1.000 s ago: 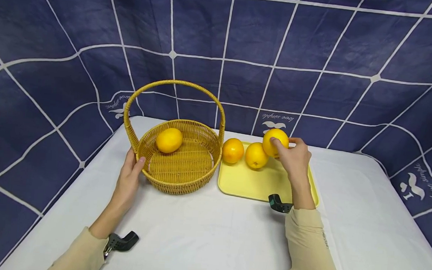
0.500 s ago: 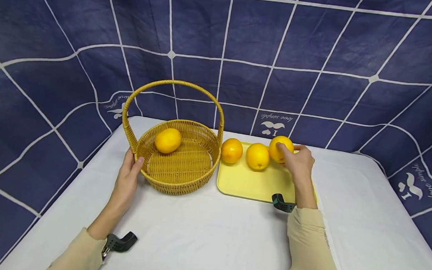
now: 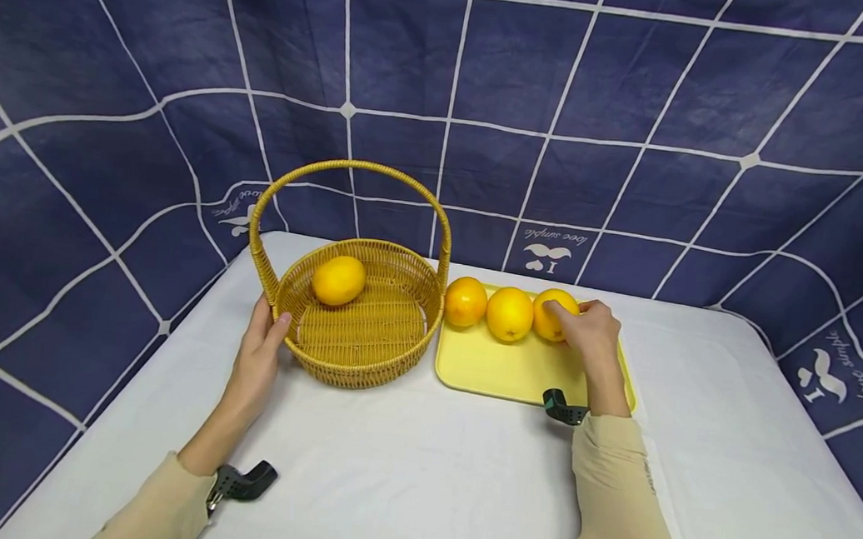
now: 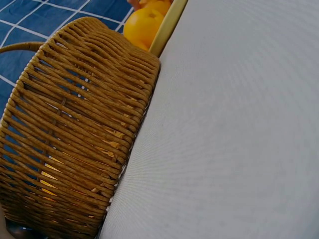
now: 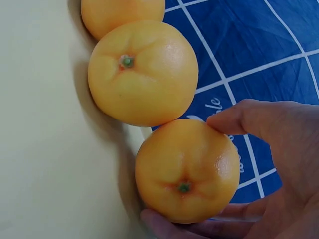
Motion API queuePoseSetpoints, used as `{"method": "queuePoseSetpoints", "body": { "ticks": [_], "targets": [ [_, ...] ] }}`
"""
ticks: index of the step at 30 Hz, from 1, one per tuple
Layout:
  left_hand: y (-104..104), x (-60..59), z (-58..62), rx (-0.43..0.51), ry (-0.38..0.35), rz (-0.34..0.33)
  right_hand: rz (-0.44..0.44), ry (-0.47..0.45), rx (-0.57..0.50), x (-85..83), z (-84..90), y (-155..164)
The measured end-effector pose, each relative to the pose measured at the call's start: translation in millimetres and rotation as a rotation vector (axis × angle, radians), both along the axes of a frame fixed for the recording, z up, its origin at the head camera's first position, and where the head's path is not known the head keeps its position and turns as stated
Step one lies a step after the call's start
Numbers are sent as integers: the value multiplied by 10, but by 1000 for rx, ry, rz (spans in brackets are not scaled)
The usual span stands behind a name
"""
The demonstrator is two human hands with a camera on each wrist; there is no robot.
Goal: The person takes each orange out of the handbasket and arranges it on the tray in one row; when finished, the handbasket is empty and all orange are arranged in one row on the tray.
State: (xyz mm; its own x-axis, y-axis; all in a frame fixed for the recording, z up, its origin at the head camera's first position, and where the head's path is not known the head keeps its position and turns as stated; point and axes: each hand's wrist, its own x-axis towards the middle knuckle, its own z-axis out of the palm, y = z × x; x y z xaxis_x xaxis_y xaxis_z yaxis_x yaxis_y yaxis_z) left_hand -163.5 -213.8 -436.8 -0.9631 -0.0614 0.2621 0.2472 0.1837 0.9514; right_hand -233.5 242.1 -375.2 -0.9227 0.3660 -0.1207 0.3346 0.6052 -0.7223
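My left hand holds the left side of a round woven basket, its thumb over the rim. One orange lies inside, at the basket's back left. Three oranges stand in a row along the back of a yellow tray. At the right end of that row, my right hand grips an orange between thumb and fingers, low at the tray. This fruit touches the middle orange. The left orange sits by the basket's edge. In the left wrist view, the basket wall fills the left side.
A tall arched handle rises over the basket. The white-covered table extends in front and to the right. A dark blue cloth with white grid lines hangs behind the table. Each wrist wears a black camera mount.
My right hand has lowered its orange from above the tray to the right end of the row. The middle orange has shifted slightly. My left hand stays at the basket.
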Motion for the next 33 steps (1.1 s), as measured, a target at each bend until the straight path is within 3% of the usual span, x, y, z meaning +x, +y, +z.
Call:
{"method": "queuePoseSetpoints", "body": {
  "ticks": [11, 20, 25, 29, 33],
  "targets": [
    [30, -55, 18, 33, 3, -9, 66, -72, 58, -12, 54, 67],
    [-49, -29, 75, -26, -82, 78, 117, -17, 12, -42, 2, 3],
    [-111, -162, 122, -35, -128, 133, 101, 33, 8, -73, 11, -49],
    [-106, -300, 118, 49, -145, 148, 99, 102, 24, -38, 107, -76],
    [-80, -362, 112, 116, -121, 138, 112, 198, 18, 56, 274, -123]
  ]
}}
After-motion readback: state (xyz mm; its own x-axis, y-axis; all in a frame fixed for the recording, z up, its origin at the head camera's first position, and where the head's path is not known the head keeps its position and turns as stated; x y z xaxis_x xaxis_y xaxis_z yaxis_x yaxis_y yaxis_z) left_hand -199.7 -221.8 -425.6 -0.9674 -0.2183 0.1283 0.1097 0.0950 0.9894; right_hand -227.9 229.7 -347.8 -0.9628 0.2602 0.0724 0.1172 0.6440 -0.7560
